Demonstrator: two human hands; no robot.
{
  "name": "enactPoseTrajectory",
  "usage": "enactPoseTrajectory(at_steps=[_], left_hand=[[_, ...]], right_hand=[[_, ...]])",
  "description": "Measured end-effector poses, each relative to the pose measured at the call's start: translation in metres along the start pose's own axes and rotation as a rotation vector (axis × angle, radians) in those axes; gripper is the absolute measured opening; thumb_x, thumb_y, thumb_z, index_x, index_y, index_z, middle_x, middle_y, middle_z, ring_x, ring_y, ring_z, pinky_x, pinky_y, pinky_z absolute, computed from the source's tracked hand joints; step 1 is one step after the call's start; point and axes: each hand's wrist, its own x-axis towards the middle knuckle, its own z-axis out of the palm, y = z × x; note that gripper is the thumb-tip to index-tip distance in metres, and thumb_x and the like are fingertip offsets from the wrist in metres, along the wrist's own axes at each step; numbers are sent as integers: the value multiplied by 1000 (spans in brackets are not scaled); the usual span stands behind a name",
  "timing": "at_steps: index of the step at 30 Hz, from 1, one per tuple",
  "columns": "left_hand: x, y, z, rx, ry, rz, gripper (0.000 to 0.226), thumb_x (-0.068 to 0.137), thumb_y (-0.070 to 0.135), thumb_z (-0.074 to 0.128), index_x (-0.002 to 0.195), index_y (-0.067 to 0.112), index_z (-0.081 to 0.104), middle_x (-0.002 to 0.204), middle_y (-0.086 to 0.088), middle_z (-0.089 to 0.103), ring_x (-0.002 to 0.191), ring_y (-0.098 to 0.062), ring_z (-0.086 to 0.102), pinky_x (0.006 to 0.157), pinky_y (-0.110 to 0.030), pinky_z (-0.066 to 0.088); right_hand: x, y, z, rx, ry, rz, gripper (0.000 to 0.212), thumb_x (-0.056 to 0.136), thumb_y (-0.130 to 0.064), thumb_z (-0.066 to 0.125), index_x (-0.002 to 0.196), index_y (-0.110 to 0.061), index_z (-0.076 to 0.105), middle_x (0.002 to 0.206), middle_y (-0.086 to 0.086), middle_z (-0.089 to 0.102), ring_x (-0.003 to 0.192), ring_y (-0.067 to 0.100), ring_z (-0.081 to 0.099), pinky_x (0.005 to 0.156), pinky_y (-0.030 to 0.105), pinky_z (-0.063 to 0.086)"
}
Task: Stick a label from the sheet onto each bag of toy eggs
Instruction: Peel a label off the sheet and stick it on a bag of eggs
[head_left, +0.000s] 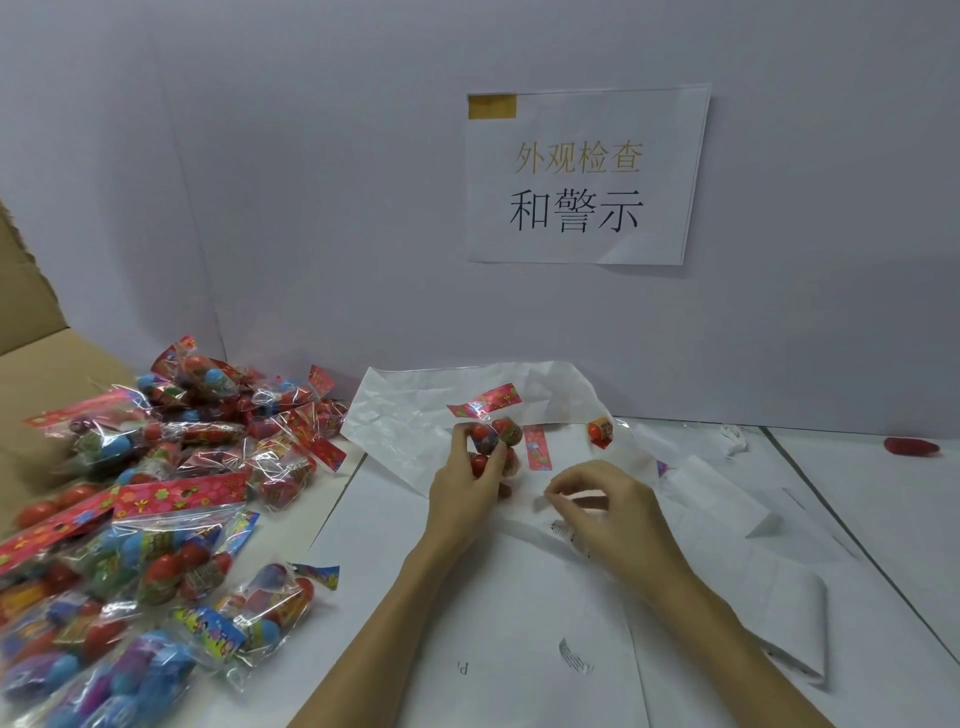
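My left hand (470, 478) gripped the light, crinkly clear bag of red toy eggs (493, 439) mid-table; right hand (597, 501) pinched a small white label (545, 501), best handled by its edge.

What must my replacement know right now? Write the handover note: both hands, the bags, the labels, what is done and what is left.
Left hand grips one bag of toy eggs above the table.
Right hand pinches something small and pale, probably a label; too blurred to confirm.
Label sheet lies under the hands.
Pile of bags sits at left; another bag lies behind.
Done: unclear, no stuck labels are readable.
Left: label the held bag, then the rest.
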Motion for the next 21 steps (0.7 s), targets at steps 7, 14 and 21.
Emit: enactPoseTrajectory(at_steps=[7,14,21], left_hand=[[3,17,-7,-410,-59,-86,37,101,2,54,123,32,50,98,-11,71,64,-20,70,55,-29,55],[-3,21,-5,-482,-273,-203,44,90,19,59,133,20,51,94,-18,64,60,-20,61,47,-25,45],[-9,24,2,-440,-357,-204,23,101,25,65,124,19,61,81,-9,67,57,-17,52,45,-24,38]], right_hand=[[4,-8,-9,405,117,142,14,95,-6,73,96,-19,78,87,-5,78,79,12,73,72,21,59],[2,-16,-11,436,206,40,23,99,-3,66,107,-21,78,96,-7,77,81,12,71,71,19,58],[1,-15,-6,338,210,-14,33,98,-11,70,122,-32,63,91,-12,68,89,16,71,79,27,61]])
